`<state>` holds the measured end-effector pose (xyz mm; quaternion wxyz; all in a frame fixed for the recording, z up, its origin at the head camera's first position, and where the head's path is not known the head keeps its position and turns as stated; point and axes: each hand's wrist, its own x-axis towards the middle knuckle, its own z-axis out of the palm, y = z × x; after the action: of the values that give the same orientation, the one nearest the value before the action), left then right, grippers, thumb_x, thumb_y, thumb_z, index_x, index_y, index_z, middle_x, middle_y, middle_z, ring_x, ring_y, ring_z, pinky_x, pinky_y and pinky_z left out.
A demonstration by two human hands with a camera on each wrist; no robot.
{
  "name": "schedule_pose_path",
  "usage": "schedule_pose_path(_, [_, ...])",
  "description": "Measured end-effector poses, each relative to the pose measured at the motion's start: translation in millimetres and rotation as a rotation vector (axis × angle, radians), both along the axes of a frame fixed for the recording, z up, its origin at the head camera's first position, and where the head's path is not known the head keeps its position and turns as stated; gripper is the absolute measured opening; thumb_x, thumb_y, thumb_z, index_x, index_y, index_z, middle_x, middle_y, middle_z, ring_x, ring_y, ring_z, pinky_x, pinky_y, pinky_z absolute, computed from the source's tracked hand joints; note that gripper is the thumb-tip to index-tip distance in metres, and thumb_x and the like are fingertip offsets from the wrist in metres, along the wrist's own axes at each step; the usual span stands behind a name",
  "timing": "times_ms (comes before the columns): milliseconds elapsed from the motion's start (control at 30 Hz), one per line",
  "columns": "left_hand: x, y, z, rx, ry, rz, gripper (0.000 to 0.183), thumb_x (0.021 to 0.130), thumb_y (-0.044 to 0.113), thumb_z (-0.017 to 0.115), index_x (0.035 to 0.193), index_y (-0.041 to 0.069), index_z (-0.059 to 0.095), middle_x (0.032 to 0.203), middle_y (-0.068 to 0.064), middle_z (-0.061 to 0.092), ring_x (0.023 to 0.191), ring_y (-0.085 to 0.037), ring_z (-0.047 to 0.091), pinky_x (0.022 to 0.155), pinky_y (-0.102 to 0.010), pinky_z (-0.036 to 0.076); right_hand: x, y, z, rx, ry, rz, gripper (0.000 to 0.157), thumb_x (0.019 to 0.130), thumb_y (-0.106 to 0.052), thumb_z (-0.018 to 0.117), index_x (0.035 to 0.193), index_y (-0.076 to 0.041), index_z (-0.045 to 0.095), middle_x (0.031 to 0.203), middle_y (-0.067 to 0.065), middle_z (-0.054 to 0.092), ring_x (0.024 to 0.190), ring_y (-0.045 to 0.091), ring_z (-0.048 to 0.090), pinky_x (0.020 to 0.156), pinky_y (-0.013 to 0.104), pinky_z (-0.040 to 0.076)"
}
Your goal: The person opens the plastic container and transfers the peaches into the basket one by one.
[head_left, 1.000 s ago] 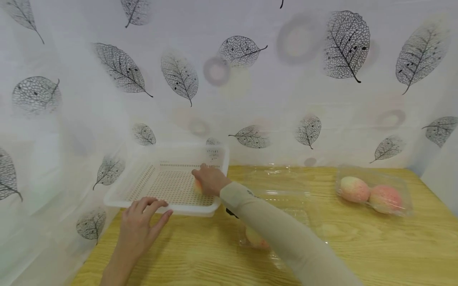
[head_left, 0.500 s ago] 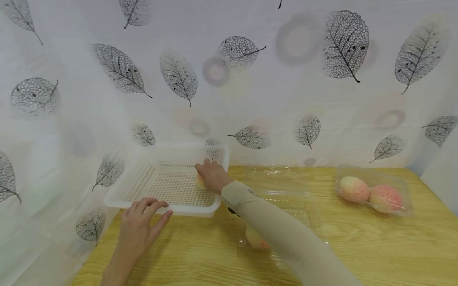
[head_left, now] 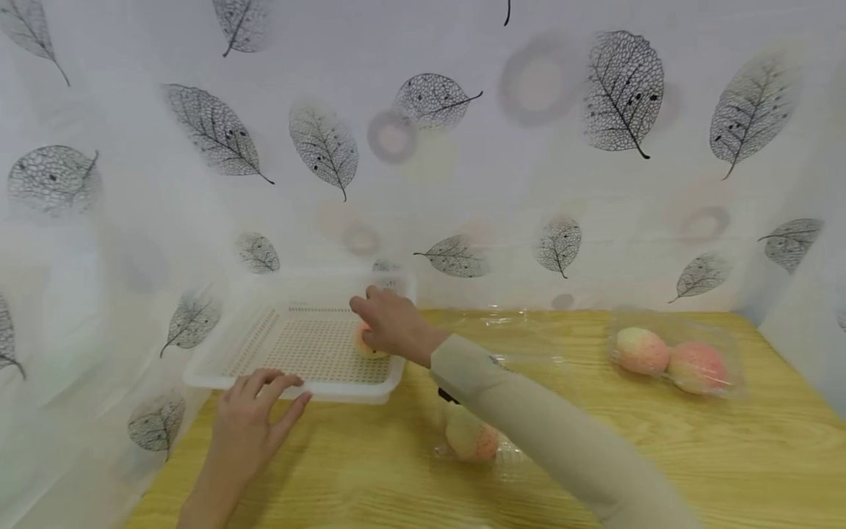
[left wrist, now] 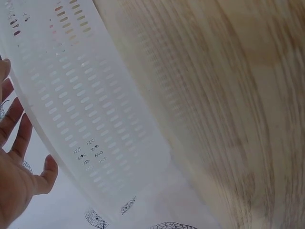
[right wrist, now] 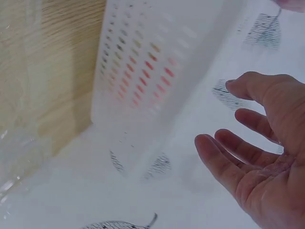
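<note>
A white perforated plastic basket [head_left: 350, 391] stands at the left of the table with one yellow-and-pink peach [head_left: 370, 348] at its right end. My right hand [head_left: 399, 327] is over that peach. In the right wrist view, the right hand [right wrist: 267, 148] has its fingers spread with nothing between them, and reddish colour shows through the basket's slots. My left hand [head_left: 251, 422] rests its fingertips on the basket's near rim. The left wrist view has the left hand [left wrist: 24, 162] at this rim, thumb held apart from the fingers.
An opened clear plastic clamshell [head_left: 499, 323] lies right of the basket, with a peach [head_left: 471, 437] in its near part, partly behind my right sleeve [head_left: 555, 433]. Farther right, a clear clamshell [head_left: 736, 349] holds two peaches. A leaf-printed white curtain [head_left: 463, 184] hangs behind the table.
My right hand has come off the peach, which now stays on the basket floor. The left hand keeps its place on the rim. The whole view has shifted slightly.
</note>
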<state>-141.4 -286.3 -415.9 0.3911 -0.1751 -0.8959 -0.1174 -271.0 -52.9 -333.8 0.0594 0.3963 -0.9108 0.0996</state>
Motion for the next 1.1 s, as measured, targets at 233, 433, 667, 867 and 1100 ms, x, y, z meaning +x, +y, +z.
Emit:
schedule_pose_path(233, [-2.5,-1,2.9,0.005,0.034,-0.025,0.052,0.101,0.062,0.050,0.098,0.016,0.075,0.094,-0.007,0.069,0.077,-0.031,0.064,0.062,-0.055,0.051,27.5,24,25.6,-0.005,0.008,0.041,0.026,0.097,-0.018,0.069,0.122,-0.011,0.064,0.099,0.005,0.061,0.076,0.014,0.047,0.058,0.022,0.038])
schedule_pose_path(433, [2.2,0,0.8,0.026,0.012,-0.012,0.034,0.094,0.050,0.070,0.097,0.016,0.075,0.094,-0.006,0.069,0.080,-0.031,0.064,0.065,-0.058,0.050,47.3,49,29.0,-0.015,0.014,0.065,0.028,0.094,-0.017,0.071,0.120,-0.010,0.065,0.095,0.004,0.059,0.071,0.014,0.048,0.057,0.022,0.038])
schedule_pose_path(667, [2.1,1,-2.5,0.021,-0.032,0.009,0.024,0.086,0.037,0.080,0.098,0.017,0.074,0.096,-0.007,0.069,0.082,-0.030,0.064,0.066,-0.056,0.050,60.4,72,21.6,-0.044,0.111,0.111,0.027,0.087,-0.016,0.076,0.112,-0.012,0.066,0.088,0.003,0.060,0.066,0.012,0.047,0.055,0.022,0.038])
schedule_pose_path(867, [1.8,1,-3.4,0.025,-0.020,0.005,0.038,0.096,0.053,0.067,0.098,0.016,0.074,0.096,-0.007,0.069,0.082,-0.031,0.063,0.066,-0.057,0.050,63.0,89,14.6,-0.068,0.109,0.095,0.027,0.087,-0.019,0.077,0.111,-0.012,0.068,0.090,0.002,0.064,0.068,0.012,0.048,0.056,0.023,0.038])
schedule_pose_path(1100, [0.4,3,-0.6,0.025,0.026,-0.022,0.055,0.100,0.064,0.048,0.098,0.016,0.075,0.095,-0.008,0.070,0.078,-0.031,0.064,0.061,-0.056,0.050,65.7,105,15.5,-0.065,0.072,0.083,0.031,0.089,-0.019,0.077,0.118,-0.014,0.070,0.097,0.003,0.066,0.072,0.011,0.049,0.059,0.023,0.042])
